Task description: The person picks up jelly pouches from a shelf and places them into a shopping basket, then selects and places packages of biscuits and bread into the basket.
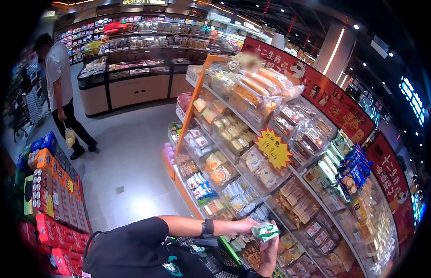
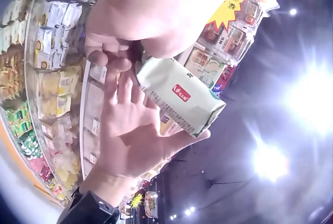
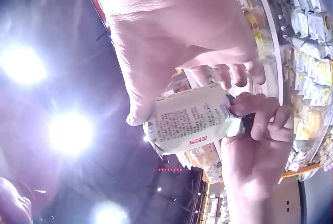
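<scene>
Pale green sealed packet (image 1: 265,230) (small red logo); tilted; held mid-air

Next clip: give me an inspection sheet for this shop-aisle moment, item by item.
Surface: tiered shelf rack packed with wrapped snacks; no worktop.
Job's things: green-and-white packet, held in front of the rack.
Clutter: yellow star price tag on the rack; dark mesh basket below the hands.
Hands: left hand and right hand both grip the packet.
Cables: nothing seen.
Surroundings: grey floor, another person, stacked goods display, red banners.
</scene>
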The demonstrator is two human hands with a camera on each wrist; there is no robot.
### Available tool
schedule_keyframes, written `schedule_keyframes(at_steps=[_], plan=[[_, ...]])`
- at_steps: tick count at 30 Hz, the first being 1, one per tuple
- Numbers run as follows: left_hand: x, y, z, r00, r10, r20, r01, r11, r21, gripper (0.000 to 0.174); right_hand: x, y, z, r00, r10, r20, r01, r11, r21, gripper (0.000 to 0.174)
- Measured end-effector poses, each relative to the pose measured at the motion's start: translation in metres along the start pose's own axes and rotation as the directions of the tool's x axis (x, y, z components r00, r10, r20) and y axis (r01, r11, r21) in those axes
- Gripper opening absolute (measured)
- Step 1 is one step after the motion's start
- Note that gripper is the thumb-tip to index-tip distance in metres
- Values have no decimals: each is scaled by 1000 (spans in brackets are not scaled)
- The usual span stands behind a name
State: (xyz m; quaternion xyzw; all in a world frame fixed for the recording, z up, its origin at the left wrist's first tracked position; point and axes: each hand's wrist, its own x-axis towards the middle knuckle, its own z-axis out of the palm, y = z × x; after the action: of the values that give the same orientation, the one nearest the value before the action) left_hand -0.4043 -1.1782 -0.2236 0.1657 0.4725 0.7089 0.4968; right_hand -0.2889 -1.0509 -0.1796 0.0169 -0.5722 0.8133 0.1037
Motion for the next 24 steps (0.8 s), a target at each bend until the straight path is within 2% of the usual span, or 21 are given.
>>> schedule_keyframes(at_steps=[1, 4, 7, 10, 11, 14, 15, 17, 18, 19, 20, 21, 22, 23, 24], plan=[[7, -9, -2, 998, 7, 60, -4, 998, -56, 25, 2, 1, 1, 999, 9, 31, -8, 1000, -8, 83], [-2, -2, -1, 998, 7, 59, -4, 999, -36, 30, 2, 1, 3, 997, 25, 70, -22, 999, -46, 86], [-2, -5, -2, 995, -62, -73, 64, 998, 27, 29, 0, 4, 1, 996, 63, 59, -58, 996, -71, 81], [7, -21, -13, 996, 32, -80, -12, 969, 246, 30, -3, 7, -4, 992, 123, 16, -123, 992, 22, 86], [4, -20, -13, 998, 57, -24, -48, 960, 277, 32, -3, 10, -10, 993, 120, -6, -120, 992, 35, 80], [0, -14, -5, 991, 93, -96, -53, 933, 355, 33, -6, 11, -16, 991, 100, -95, -96, 995, 39, 63], [0, -12, -8, 978, 173, -116, -98, 874, 476, 37, -7, 6, -12, 985, 89, -146, -85, 996, 34, 56], [6, -10, -12, 937, 332, -108, -262, 873, 412, 38, -5, -3, -5, 975, 50, -216, -49, 999, 10, 46], [6, -5, -9, 910, 403, -98, -341, 861, 376, 39, -3, -12, 0, 970, 16, -243, -19, 1000, -11, 42], [6, -1, -7, 907, 415, -71, -358, 849, 389, 39, -6, -24, 6, 947, 92, -308, -127, 987, -95, 38], [-1, 11, 1, 906, 421, -30, -376, 836, 399, 40, -3, -19, 0, 957, -3, -291, -57, 978, -199, 37], [-7, 19, 10, 885, 466, 7, -423, 796, 433, 41, 1, -3, -16, 953, -18, -303, -78, 950, -303, 36], [-2, 19, 9, 902, 420, 97, -423, 819, 387, 46, 2, 1, -19, 947, -35, -320, -72, 946, -316, 41], [-2, 20, 15, 902, 402, 159, -429, 787, 443, 48, 1, -4, -10, 927, -12, -374, -121, 937, -329, 42], [-6, 20, 22, 898, 387, 209, -438, 750, 496, 51, 3, 4, -14, 910, -35, -414, -97, 951, -294, 40]])
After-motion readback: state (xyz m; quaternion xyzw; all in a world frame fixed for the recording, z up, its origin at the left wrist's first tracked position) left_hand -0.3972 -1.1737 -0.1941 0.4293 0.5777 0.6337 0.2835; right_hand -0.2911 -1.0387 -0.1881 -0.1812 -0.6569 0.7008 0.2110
